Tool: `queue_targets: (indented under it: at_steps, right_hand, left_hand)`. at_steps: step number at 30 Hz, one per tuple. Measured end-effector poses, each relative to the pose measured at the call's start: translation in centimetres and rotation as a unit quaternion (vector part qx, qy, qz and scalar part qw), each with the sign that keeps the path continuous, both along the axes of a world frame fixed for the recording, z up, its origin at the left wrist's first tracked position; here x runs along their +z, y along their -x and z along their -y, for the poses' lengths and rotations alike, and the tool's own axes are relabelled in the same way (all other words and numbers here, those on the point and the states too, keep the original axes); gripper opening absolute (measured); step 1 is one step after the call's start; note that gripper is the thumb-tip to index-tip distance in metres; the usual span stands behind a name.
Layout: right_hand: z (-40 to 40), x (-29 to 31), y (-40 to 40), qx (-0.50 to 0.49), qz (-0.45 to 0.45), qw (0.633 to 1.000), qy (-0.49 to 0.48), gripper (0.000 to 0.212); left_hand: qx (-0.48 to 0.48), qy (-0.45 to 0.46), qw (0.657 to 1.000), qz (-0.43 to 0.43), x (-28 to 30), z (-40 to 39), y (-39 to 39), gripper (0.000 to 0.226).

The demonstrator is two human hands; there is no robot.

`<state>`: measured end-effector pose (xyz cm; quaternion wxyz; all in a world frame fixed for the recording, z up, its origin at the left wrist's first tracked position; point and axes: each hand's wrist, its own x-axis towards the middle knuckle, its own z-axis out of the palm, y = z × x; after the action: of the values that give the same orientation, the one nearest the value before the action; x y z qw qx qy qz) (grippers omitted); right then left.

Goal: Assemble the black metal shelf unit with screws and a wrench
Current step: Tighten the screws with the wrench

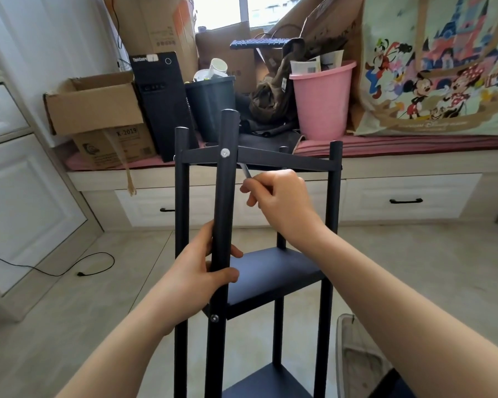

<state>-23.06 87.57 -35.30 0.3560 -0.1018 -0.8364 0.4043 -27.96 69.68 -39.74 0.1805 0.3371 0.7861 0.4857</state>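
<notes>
Right now the black metal shelf unit (273,271) stands upright on the floor in front of the window seat, and the work looks to be at the top tier. Taking the near post (223,202) as the landmark: the left hand (202,265) comes in from its left and wraps it about halfway up, fingers and thumb curled round the tube, steadying the frame. High on the post, a silver screw (224,152) sits where the top shelf's rail meets it; lower down, below the left hand, a second screw (214,318) shows at the middle shelf. Just right of the post, the right hand (276,193) pinches a slim grey wrench (245,170) whose tip points up toward the top rail, near the upper screw but not on it. I'd judge the step is tightening that top joint. The next move calls for seating the wrench tip squarely in the screw head while the left hand keeps the post from twisting.
</notes>
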Motion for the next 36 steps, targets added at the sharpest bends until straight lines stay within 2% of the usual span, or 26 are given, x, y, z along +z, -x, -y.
queue_targets:
  at_steps: [7,13,16,25,29,36]
  right_hand:
    - [0.5,0.1,-0.3,0.084,0.001,0.987,0.134,0.021]
    - [0.5,-0.2,-0.2,0.092,-0.022,0.976,0.194,0.017]
    - [0.7,-0.5,0.1,0.072,-0.038,0.983,0.166,0.016]
    - [1.6,-1.0,2.0,-0.008,-0.062,0.998,0.002,0.004]
    - [2.1,-1.2,2.7,-0.001,-0.099,0.995,-0.014,0.011]
    - [2.2,-2.0,3.2,0.011,-0.122,0.992,0.013,0.013]
  left_hand:
    - [0.006,-0.003,1.000,0.003,0.2,0.1,-0.3,0.069]
    - [0.009,-0.012,1.000,0.016,0.3,0.3,-0.4,0.061]
    - [0.014,-0.013,1.000,0.024,0.5,0.4,-0.4,0.063]
    - [0.008,-0.005,1.000,0.025,0.7,0.3,-0.8,0.062]
    - [0.002,-0.001,1.000,0.021,0.8,0.3,-0.9,0.060]
    - [-0.003,0.002,1.000,0.015,1.0,0.4,-1.0,0.060]
